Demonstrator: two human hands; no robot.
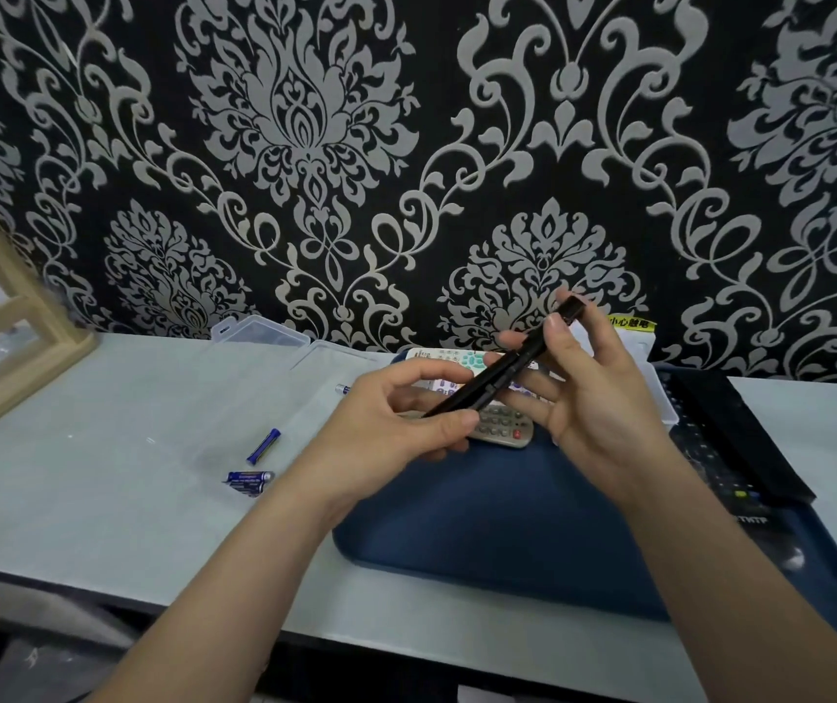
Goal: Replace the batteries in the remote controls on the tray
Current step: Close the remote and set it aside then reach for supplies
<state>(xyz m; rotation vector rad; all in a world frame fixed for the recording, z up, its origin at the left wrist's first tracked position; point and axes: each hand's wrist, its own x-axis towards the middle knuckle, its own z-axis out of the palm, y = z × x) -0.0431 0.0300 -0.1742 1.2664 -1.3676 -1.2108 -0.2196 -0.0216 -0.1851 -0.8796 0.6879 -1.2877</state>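
A slim black remote [502,370] is held edge-on above the dark blue tray [482,525]. My left hand [396,423] grips its lower end and my right hand [593,393] holds its upper end, thumb on top. Beneath the hands a grey-white remote [500,431] lies on the tray. Another black remote [720,449] lies along the tray's right side. Blue batteries lie on the table left of the tray: a single one [263,445], a wrapped pair [250,480] and one [342,389] near the tray's far corner.
A clear plastic box [259,337] stands open at the back of the pale table, against the patterned wall. A wooden frame [5,317] stands at the far left. A yellow label [631,323] shows behind my right hand. The table's front edge runs close below.
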